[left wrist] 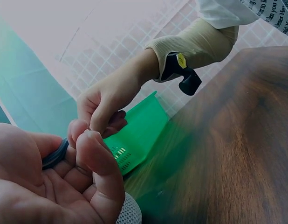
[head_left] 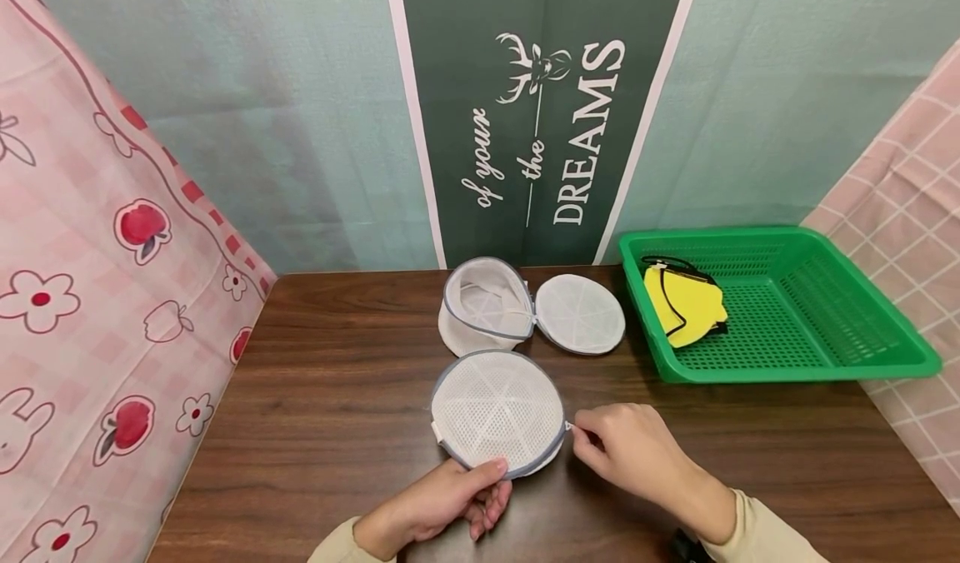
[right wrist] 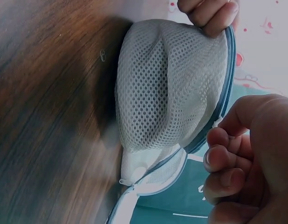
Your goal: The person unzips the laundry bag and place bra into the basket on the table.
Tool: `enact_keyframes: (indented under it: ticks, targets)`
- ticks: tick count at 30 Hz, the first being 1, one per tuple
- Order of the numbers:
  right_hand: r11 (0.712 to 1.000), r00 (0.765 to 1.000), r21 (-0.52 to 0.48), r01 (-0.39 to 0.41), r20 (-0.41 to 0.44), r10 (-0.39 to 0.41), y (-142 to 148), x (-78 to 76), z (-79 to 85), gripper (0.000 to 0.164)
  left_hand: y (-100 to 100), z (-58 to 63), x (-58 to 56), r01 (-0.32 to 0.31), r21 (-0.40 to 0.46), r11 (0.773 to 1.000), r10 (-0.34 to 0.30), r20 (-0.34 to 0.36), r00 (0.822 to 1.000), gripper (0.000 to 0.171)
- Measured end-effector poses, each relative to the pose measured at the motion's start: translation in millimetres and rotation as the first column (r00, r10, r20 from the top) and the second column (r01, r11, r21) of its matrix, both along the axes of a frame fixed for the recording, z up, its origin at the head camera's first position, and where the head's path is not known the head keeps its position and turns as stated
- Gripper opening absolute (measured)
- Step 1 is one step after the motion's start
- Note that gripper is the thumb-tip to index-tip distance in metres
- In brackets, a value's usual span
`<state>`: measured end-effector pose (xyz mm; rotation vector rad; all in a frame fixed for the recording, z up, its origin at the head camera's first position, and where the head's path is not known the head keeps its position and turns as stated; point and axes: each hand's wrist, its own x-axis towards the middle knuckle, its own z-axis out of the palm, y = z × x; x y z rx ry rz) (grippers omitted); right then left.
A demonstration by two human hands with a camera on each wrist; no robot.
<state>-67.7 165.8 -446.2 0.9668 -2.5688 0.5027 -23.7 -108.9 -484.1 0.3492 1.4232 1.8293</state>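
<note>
A round white mesh laundry bag [head_left: 498, 409] with a grey-blue zipped rim is in front of me, its lid lying over the top. My left hand [head_left: 457, 496] grips its near edge, thumb on the lid and fingers underneath. At the bag's right side, my right hand [head_left: 637, 450] pinches the small white zipper pull [head_left: 569, 425]; the right wrist view shows the pull [right wrist: 217, 122] at the thumb and fingertip. Behind stands a second mesh laundry bag [head_left: 453, 330], unzipped, with its round lid [head_left: 581, 313] folded out to the right.
A green plastic basket [head_left: 787, 374] stands at the right rear, holding a yellow fabric item [head_left: 686, 305] with black trim. Brown wood tabletop [head_left: 322, 396] extends to the left. A patterned curtain [head_left: 525, 130] hangs along the back edge.
</note>
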Motion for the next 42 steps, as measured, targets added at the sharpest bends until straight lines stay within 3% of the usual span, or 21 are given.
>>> enact_keyframes:
  ticks: [12,25,42]
  targets:
    - [0.997,0.995,-0.018,0.075,-0.069,-0.077,2,-9.2,-3.0,0.040,0,1.6,0.6,-0.003,-0.008,1.000,0.003,0.002,1.000,0.062]
    - [0.992,0.990,-0.046,0.122,-0.070,-0.125,4,-18.0,-4.1,0.041,0,3.8,0.8,0.009,-0.007,1.000,-0.009,0.005,1.000,0.060]
    - [0.991,0.987,-0.035,0.131,-0.085,-0.133,5,-10.8,-2.4,0.039,-1,4.6,1.5,0.013,-0.022,1.000,-0.012,0.025,1.000,0.058]
